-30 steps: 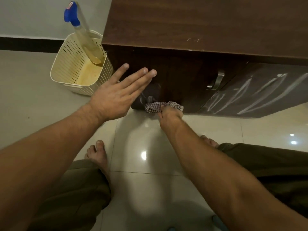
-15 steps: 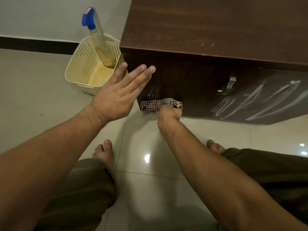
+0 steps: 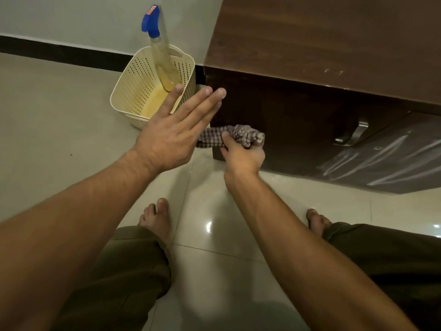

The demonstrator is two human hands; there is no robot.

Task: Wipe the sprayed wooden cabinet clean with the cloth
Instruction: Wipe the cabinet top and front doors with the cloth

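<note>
Two hands are seen working low at the corner of the dark wooden cabinet (image 3: 310, 44). The checked cloth (image 3: 248, 134) is bunched up and gripped by the right hand (image 3: 243, 158), fingers curled round it. It is pressed against the bottom of the cabinet's front face, close to the left corner and just above the tiled floor (image 3: 59, 115). One end of the cloth is trailed out leftward and is partly hidden behind the left hand (image 3: 171, 137). That left hand is held flat and empty, fingers straight and close together, raised in front of the cabinet's corner; whether the wood is touched by it cannot be told. Just left of the cabinet, a cream perforated basket (image 3: 133, 91) is set on the floor by the wall (image 3: 71, 20), and a spray bottle (image 3: 164, 65) with a blue head is leaned inside it, pale yellow liquid showing in its lower part. Further right on the cabinet front a metal handle (image 3: 353, 134) is seen, and beside it a glossy door panel (image 3: 393, 161) is marked with pale streaks. Bare feet (image 3: 156, 218) and olive trouser legs (image 3: 114, 271) are seen below, planted on the shiny tiles.
</note>
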